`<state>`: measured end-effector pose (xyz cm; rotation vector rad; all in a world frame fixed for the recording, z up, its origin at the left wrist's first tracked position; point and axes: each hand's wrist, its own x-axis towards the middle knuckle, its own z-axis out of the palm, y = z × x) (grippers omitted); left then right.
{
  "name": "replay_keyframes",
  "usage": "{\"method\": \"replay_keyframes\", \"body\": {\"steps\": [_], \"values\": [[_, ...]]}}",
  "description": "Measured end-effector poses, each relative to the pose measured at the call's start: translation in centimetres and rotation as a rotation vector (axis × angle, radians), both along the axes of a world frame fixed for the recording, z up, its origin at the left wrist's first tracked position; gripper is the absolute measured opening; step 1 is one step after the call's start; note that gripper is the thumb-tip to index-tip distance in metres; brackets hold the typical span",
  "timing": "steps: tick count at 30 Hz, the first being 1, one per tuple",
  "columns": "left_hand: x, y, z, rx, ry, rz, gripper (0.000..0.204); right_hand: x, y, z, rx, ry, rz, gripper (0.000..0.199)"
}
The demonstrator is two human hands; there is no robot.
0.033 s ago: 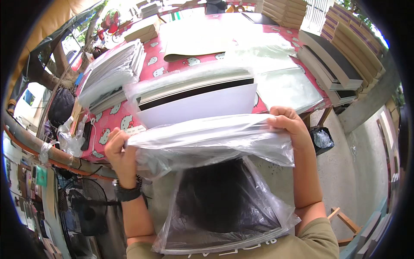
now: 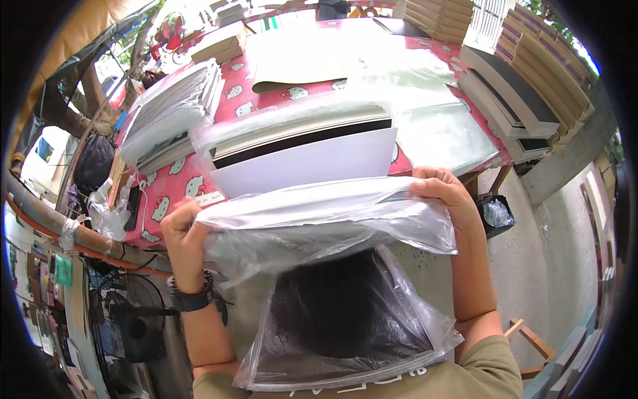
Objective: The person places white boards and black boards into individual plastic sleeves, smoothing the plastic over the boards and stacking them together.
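A clear plastic bag (image 2: 319, 229), whitish along its upper edge, is stretched between my two hands in front of the table. My left hand (image 2: 183, 226), with a dark band on its wrist, is closed on the bag's left end. At the right end, my right hand (image 2: 438, 186) pinches the upper corner between thumb and fingers. Loose film hangs below. Nearer me lies a black panel (image 2: 325, 306) in clear plastic, against my lap and shirt; I cannot tell whether it joins the held bag. Just beyond is a bagged stack of boards (image 2: 299, 159), white on its front face.
The table has a pink patterned cloth (image 2: 159, 209). Bagged stacks (image 2: 173, 106) lie at left, flat plastic bags (image 2: 442, 136) at right. Thick boards (image 2: 512, 100) and brown cartons (image 2: 551, 80) are piled far right. A fan (image 2: 136, 319) stands lower left, a black bin (image 2: 495, 216) right.
My left hand has shifted slightly with the bag's left end. The loose film on that side hangs a little lower and wider. My right hand has barely moved.
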<state>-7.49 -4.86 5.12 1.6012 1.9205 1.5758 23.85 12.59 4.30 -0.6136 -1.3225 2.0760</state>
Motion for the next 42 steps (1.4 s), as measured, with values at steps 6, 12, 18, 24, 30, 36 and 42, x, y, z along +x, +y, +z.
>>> {"method": "replay_keyframes", "body": {"steps": [6, 12, 18, 24, 30, 36, 42], "values": [[-1.6, -0.3, -4.6, -0.672, -0.673, -0.434, 0.030, 1.4, 0.0, -7.1, -0.138, 0.003, 0.048, 0.027], [-1.5, -1.0, -17.7, -0.491, -1.059, -0.248, 0.019, 2.8, -2.0, -20.4, -0.527, -0.069, -0.155, 0.015], [-2.5, -1.8, -34.2, -0.586, -0.719, 0.314, 0.021, -0.9, -0.7, -33.6, 0.308, -0.518, -0.564, 0.023], [-3.5, 0.4, -39.4, -0.512, -0.174, 0.496, 0.027, -2.8, 1.6, -33.4, 0.565, -0.995, -0.565, 0.014], [-5.0, -1.9, -43.2, -0.351, -0.194, 0.321, 0.028, 0.6, 4.4, -15.7, 0.979, -0.547, -0.889, 0.009], [-4.3, -3.6, -41.6, -0.502, -0.359, 0.208, 0.025, 4.7, 11.6, -13.1, 1.547, -0.968, -0.703, 0.016], [-4.0, -5.4, -39.5, -0.636, -0.508, 0.182, 0.023, 5.4, 16.4, -13.3, 0.648, -0.680, -0.640, 0.012]]}}
